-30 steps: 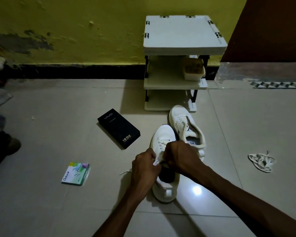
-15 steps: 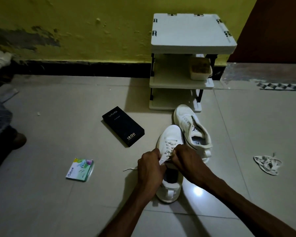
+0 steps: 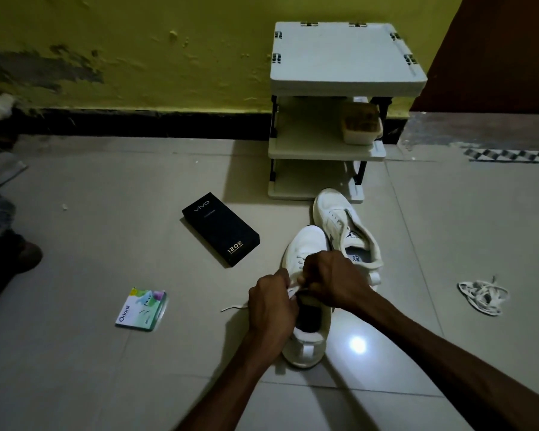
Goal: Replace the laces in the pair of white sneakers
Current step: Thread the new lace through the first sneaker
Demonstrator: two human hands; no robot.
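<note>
Since half a second ago the right hand (image 3: 333,281) has slid a little toward the toe of the near sneaker (image 3: 308,244), covering more of the laced eyelets and closing up against the left hand (image 3: 271,306).

Far left of the near sneaker, an Odonil packet (image 3: 141,309) lies flat on the tiled floor (image 3: 106,244). Nearer, to the sneaker's upper left, a black vivo phone box (image 3: 220,228) sits at a slant. Just left of the sneaker a loose end of the white lace (image 3: 234,307) trails on the floor from under the left hand.

The near sneaker stands upright with its toe pointing away from the person and its heel toward them. Both hands meet over its tongue: the left hand's fingers are curled and pinch the lace, and the right hand's fingers are clenched on the same lace at the upper eyelets.

Touching the near sneaker's right side, the second sneaker (image 3: 330,209) stands unlaced, its tongue open. Beyond that sneaker rises a white three-tier shoe rack (image 3: 346,57), with a small tub (image 3: 361,126) on its middle shelf. Well to the right of the near sneaker lies a tangled bundle of laces (image 3: 483,297).
</note>
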